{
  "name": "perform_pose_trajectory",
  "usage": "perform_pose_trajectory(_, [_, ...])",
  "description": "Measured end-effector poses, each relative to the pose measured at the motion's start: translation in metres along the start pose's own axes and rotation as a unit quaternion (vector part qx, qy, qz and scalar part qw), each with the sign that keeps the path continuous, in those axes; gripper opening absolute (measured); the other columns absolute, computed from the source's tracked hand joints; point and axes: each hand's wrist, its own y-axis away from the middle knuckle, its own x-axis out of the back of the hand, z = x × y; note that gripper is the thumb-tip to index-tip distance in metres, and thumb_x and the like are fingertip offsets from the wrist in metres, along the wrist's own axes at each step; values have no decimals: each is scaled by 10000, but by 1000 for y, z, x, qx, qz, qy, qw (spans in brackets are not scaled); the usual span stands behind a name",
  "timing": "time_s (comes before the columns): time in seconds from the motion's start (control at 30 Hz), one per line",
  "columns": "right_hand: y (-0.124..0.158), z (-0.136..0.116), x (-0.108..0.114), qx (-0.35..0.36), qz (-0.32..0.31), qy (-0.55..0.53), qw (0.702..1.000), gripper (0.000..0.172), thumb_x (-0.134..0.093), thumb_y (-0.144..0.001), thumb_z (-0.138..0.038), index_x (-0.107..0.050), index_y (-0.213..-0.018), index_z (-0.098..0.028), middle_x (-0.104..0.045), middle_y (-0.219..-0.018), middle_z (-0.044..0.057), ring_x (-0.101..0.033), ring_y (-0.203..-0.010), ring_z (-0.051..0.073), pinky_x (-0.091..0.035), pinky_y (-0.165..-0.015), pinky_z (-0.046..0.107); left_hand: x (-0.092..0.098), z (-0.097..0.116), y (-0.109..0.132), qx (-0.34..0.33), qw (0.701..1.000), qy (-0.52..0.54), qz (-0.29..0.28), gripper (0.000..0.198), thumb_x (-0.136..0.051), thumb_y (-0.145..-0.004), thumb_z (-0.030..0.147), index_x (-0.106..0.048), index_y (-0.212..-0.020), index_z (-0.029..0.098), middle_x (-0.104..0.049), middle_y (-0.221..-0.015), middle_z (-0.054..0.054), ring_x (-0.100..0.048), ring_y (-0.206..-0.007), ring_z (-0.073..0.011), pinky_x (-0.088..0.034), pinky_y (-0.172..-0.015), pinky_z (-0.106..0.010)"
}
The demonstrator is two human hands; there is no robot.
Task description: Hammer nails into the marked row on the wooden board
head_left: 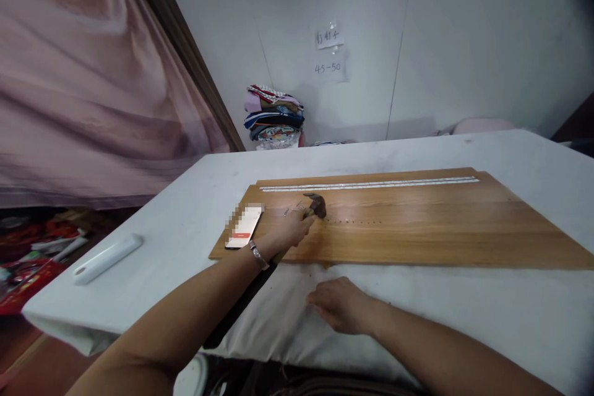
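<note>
My left hand [288, 232] is wrapped round the upper handle of a claw hammer, close under its rusty head [318, 205]. The black lower grip of the hammer [241, 309] slants back beneath my left forearm. Under the hammer head lies a wood-grain board [427, 232]. A row of small dark nails [357, 221] runs rightward from the head along the board. A few loose nails [293, 208] lie just behind my left hand. My right hand [341, 306] rests on the white cloth in front of the board with its fingers curled in; whatever they may hold is hidden.
A phone [245, 226] lies at the board's left end. White strips [371, 185] run along its back edge. A white plastic object [109, 258] lies on the white-covered table [176, 210] at left. Folded cloths [273, 116] are stacked behind, against the wall. A pink curtain [93, 86] hangs left.
</note>
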Motion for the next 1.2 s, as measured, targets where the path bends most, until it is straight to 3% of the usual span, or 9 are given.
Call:
perform_pose_trajectory(0.27, [0,-1,2,-4,9,-10,1000,230,-523,-793,-125,-688,-926,-216,-731,-831,48,-664,-756,229,-442,-576,299,-3,-6,-4,-13,1000,-20,-5,231,-456,-858,376,-463,-722,190,-473,-557,32,-442,-396,-90,-366,-374,-208])
perform_pose_trajectory(0.6, [0,-1,0,-6,13,-13,1000,211,-529,-799,-124,-678,-898,-236,-728,-828,44,-663,-745,243,-452,-577,331,-1,-4,-3,-4,1000,2,-3,278,-455,-865,451,-505,-813,183,-488,-623,26,-449,-426,-83,-374,-368,-194])
perform_pose_trajectory(1.0, [0,3,-3,2,-11,15,1000,204,-483,-835,-137,-666,-904,-195,-711,-840,28,-642,-755,172,-383,-589,250,-2,-3,-2,-5,1000,1,-14,234,-449,-870,401,-514,-879,176,-478,-629,33,-444,-421,-79,-373,-361,-185])
perform_pose_trajectory(1.2, [0,0,1,-5,-15,1,1000,230,-488,-845,-129,-678,-953,-200,-716,-858,42,-644,-789,189,-406,-618,258,1,-1,0,-19,1000,-2,-15,226,-433,-875,377,-528,-881,172,-466,-627,31,-439,-432,-81,-373,-355,-182])
